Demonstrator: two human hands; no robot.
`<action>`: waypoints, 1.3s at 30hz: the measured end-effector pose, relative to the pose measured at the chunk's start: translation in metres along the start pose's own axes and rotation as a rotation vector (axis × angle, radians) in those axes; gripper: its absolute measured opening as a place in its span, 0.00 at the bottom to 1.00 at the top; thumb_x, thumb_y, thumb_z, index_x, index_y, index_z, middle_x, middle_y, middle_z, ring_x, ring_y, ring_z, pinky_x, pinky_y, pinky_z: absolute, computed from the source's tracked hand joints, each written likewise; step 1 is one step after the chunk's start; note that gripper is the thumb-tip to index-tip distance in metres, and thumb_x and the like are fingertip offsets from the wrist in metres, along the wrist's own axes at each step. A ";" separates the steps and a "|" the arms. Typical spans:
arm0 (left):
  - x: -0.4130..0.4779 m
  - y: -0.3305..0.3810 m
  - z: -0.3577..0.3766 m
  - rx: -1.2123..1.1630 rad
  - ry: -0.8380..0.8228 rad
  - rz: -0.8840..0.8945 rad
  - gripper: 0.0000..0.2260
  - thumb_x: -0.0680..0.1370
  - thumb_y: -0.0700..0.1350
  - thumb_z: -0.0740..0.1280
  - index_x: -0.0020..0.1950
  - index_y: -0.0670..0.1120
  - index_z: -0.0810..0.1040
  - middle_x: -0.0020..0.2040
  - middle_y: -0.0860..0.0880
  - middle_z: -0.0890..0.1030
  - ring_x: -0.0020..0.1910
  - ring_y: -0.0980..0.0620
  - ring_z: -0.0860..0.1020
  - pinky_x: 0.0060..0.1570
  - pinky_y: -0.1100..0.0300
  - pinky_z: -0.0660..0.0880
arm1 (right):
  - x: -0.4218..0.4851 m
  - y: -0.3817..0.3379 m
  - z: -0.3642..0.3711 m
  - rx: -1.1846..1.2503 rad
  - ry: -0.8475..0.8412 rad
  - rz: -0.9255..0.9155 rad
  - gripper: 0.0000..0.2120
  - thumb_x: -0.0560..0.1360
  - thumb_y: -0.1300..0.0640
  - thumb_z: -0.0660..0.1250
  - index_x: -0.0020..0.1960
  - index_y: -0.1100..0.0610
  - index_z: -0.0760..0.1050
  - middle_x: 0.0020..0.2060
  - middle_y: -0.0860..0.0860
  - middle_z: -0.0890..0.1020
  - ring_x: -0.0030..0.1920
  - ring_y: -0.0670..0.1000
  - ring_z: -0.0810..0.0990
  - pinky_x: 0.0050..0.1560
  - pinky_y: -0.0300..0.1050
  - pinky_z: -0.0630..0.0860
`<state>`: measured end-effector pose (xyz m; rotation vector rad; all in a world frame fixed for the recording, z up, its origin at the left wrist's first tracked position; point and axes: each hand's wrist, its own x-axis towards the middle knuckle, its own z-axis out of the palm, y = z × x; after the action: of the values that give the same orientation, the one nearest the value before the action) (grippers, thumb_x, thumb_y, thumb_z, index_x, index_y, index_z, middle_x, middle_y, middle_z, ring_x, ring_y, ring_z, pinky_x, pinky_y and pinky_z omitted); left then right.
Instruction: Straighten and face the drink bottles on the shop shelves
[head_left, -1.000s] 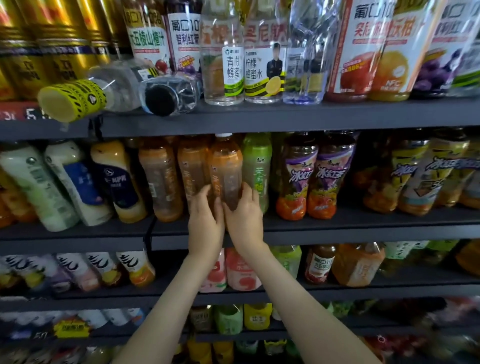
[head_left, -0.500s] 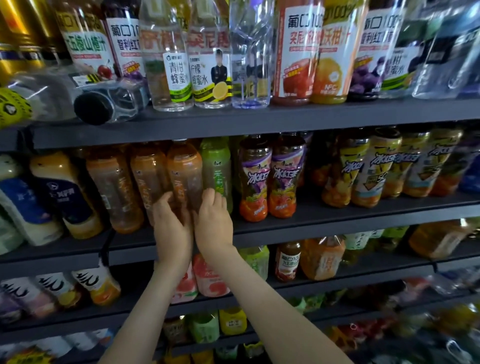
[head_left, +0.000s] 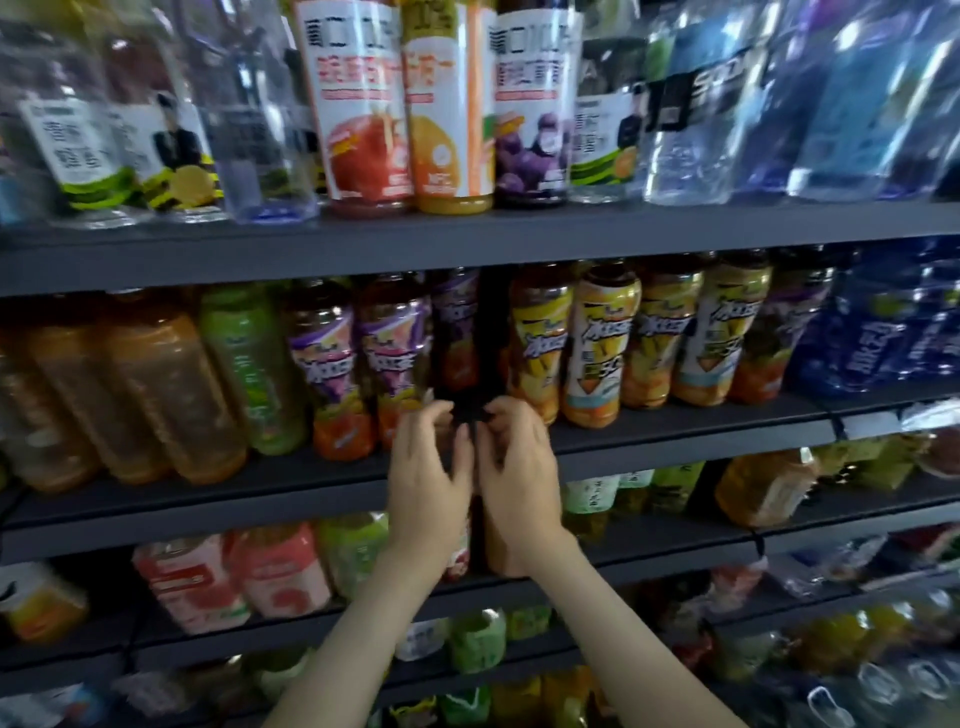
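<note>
My left hand (head_left: 427, 470) and my right hand (head_left: 519, 467) hover side by side at the front edge of the second shelf (head_left: 675, 439). Both have loosely curled fingers and hold nothing. They sit before a dark gap in the row. Left of the gap stand two purple-label tea bottles (head_left: 358, 358); my left fingertips are close to the nearer one's base. A third purple-label bottle (head_left: 456, 332) stands set back in the gap. Yellow-label tea bottles (head_left: 602, 343) line up right of the gap. The frame is blurred.
Further left on this shelf stand a green bottle (head_left: 249, 364) and orange-brown bottles (head_left: 166, 395); blue bottles (head_left: 872, 338) are at the right. The top shelf carries juice bottles (head_left: 363, 104) and clear water bottles. Pink bottles (head_left: 280, 566) fill the shelf below.
Both hands let go of the orange-brown bottle and moved right along the shelf to the gap beside the purple-label bottles. The view swung right with them.
</note>
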<state>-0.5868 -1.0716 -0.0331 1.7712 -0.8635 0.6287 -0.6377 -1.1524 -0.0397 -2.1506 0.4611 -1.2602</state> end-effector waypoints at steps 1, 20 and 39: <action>0.000 0.010 0.017 -0.011 -0.021 -0.001 0.12 0.78 0.44 0.64 0.57 0.39 0.74 0.50 0.46 0.76 0.49 0.54 0.73 0.52 0.77 0.64 | 0.007 0.015 -0.017 0.003 0.044 0.042 0.09 0.78 0.59 0.64 0.56 0.61 0.71 0.49 0.52 0.76 0.50 0.47 0.74 0.45 0.36 0.70; 0.010 0.107 0.157 -0.030 -0.244 -0.041 0.14 0.78 0.41 0.66 0.63 0.43 0.73 0.54 0.48 0.77 0.49 0.55 0.78 0.46 0.63 0.76 | 0.100 0.154 -0.142 -0.020 0.481 0.360 0.27 0.73 0.61 0.70 0.67 0.69 0.64 0.60 0.63 0.70 0.62 0.60 0.66 0.61 0.42 0.62; 0.044 0.187 0.300 -0.010 -0.094 -0.412 0.31 0.74 0.47 0.72 0.71 0.38 0.62 0.63 0.42 0.73 0.62 0.46 0.74 0.55 0.63 0.70 | 0.151 0.247 -0.227 0.071 -0.057 0.313 0.29 0.72 0.53 0.72 0.68 0.57 0.65 0.60 0.53 0.76 0.60 0.53 0.75 0.52 0.41 0.70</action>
<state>-0.7034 -1.4065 0.0028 1.9077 -0.5356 0.2730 -0.7611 -1.4976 -0.0153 -1.9578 0.6878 -1.0235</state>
